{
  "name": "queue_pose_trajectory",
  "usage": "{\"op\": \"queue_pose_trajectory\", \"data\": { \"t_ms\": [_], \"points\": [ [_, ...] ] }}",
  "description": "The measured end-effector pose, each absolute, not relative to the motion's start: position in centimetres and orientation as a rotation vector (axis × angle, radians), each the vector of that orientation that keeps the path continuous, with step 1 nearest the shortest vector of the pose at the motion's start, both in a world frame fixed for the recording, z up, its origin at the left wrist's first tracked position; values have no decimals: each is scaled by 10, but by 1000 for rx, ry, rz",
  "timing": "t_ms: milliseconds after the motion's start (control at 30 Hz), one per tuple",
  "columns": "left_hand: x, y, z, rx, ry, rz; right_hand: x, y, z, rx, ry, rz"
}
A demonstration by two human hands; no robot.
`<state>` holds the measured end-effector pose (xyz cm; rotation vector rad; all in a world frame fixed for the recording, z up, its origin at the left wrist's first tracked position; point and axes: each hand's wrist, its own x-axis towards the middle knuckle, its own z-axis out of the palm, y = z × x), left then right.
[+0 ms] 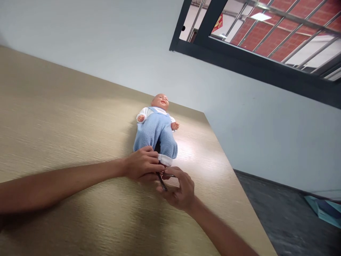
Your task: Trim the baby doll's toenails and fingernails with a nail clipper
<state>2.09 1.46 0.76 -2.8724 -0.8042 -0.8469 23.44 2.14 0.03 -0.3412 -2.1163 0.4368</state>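
Observation:
A baby doll [153,129] in light blue fleece overalls and a white shirt lies on its back, head toward the wall. My left hand [144,164] is closed around the doll's foot, just below the white trouser cuff [165,159]. That foot is mostly hidden by my fingers. In my right hand [181,190] is a small dark metal nail clipper [162,182], its two arms spread in a V. The clipper's tip meets my left fingertips at the foot; whether it touches the doll cannot be made out.
The doll lies on a wood-grain table [66,117] set against a pale wall [106,46]. The table's right edge drops to a dark floor [269,202], where a teal object [323,211] lies. A dark-framed window [247,57] with metal bars is at upper right.

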Motion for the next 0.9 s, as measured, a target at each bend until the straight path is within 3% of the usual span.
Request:
{"op": "queue_pose_trajectory", "data": {
  "t_ms": [200, 467, 900],
  "points": [
    [23, 15, 6, -2858, -840, -893, 234, 20, -1, -333, -2111, 379],
    [26, 15, 5, -2828, -860, -893, 234, 18, -2, -296, -2045, -9],
    [25, 14, 4, -2829, -873, -894, 236, 24, -6, -125, -2190, -122]
  ]
}}
